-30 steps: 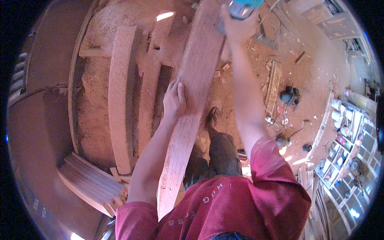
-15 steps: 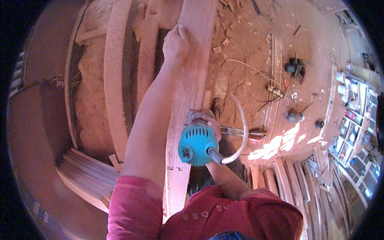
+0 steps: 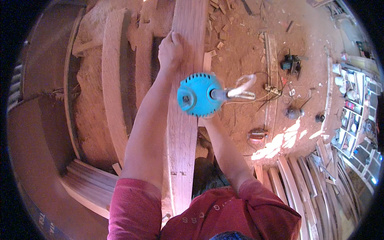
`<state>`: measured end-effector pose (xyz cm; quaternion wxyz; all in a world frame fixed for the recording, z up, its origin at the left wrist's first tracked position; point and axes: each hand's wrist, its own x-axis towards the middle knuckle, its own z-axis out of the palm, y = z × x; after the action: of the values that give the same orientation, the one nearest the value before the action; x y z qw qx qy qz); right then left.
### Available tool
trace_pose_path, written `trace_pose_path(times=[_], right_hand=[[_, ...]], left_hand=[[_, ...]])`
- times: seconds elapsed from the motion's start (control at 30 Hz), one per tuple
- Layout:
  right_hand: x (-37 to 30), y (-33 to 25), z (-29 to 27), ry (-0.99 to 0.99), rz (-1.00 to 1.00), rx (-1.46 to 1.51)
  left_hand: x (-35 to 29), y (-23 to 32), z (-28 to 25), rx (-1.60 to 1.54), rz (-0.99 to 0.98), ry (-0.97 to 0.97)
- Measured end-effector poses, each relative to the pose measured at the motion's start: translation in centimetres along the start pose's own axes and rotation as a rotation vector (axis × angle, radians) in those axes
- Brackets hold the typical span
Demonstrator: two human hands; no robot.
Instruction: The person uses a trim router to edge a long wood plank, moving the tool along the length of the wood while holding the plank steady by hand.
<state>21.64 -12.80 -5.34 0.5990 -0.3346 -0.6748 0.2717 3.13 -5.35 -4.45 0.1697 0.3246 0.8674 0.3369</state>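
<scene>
A long wooden plank [image 3: 186,140] runs away from me down the middle of the view. Closed at its far left edge, my left hand [image 3: 170,52] grips the board. Above the plank's right side is a blue handheld power tool with a round vented top, like a trim router [image 3: 198,98], its cord looping off to the right. My right hand [image 3: 207,121] is mostly hidden under the tool and appears to hold its body from the right. The tool's base and bit are out of sight behind its top.
Sawdust-covered beams [image 3: 114,80] lie to the left, with stacked boards [image 3: 90,184] nearer me. Wood offcuts, another power tool [image 3: 291,64] and cords are scattered on the dirt floor to the right. More timber strips [image 3: 308,188] and a cluttered shelf [image 3: 352,116] are at far right.
The trim router and my right hand have moved away from me along the plank, and the cord swung with them. My left hand keeps its grip on the plank's edge.
</scene>
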Motion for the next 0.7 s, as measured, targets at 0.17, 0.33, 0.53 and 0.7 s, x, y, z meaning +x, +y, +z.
trace_pose_path(times=[0.17,0.33,0.53,0.7], right_hand=[[2.9,2.5,2.0,0.011,-0.070,-0.069],[6.0,3.9,4.0,0.032,-0.106,-0.081],[10.3,3.3,5.5,-0.008,0.137,0.112],[11.9,6.2,6.7,0.025,0.109,0.062]], left_hand=[[0.4,-0.7,0.6,-0.059,0.023,0.010],[0.3,-1.0,0.4,-0.092,0.018,0.006],[0.4,-1.4,0.3,-0.108,-0.008,-0.061],[0.5,-1.6,0.4,-0.094,0.079,-0.025]])
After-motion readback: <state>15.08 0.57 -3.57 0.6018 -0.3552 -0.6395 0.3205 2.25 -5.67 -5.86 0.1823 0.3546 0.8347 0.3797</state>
